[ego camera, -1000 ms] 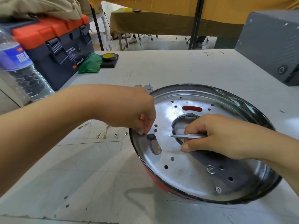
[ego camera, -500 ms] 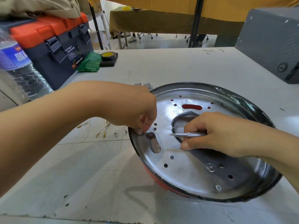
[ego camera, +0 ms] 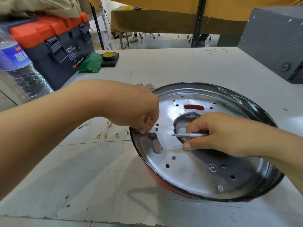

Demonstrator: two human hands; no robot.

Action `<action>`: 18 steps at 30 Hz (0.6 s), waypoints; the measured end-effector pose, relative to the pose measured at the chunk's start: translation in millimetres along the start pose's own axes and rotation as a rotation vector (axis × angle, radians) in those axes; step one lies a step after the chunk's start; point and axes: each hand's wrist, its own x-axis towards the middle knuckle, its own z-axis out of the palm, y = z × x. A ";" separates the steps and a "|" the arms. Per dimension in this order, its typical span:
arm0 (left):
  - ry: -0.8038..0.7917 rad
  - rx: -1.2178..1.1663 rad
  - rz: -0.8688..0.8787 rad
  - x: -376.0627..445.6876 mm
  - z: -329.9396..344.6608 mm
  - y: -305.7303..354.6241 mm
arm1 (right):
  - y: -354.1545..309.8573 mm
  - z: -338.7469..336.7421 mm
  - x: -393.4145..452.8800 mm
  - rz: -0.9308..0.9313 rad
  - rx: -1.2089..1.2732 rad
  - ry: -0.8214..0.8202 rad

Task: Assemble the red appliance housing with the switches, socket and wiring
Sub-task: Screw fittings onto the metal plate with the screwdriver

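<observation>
Worktop [ego camera: 164, 71]: white, scuffed, carrying the round red appliance housing with shiny perforated metal plate [ego camera: 188, 164].
Left hand [ego camera: 139, 112]: fingers pinched at the housing's left rim.
Right hand [ego camera: 218, 133]: fingers curled round a slim silver screwdriver [ego camera: 188, 134].

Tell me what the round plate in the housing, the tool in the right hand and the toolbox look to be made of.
Round plate: bright sheet metal, likely steel or aluminium; it mirrors light and has punched holes.
Tool, gripped by the right hand: metal, satin silver shaft.
Toolbox: moulded plastic, by its matte orange lid, dark body and chunky latches.
</observation>
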 end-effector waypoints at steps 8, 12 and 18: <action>0.043 0.063 -0.016 2.1 1.6 2.5 | 0.9 -0.2 0.3 -0.003 -0.005 -0.002; 0.043 0.064 -0.025 3.1 2.7 3.1 | 1.1 -0.7 0.5 -0.004 -0.008 -0.003; 0.047 0.016 -0.035 0.7 3.7 1.3 | 1.7 -0.4 0.7 -0.015 -0.011 -0.003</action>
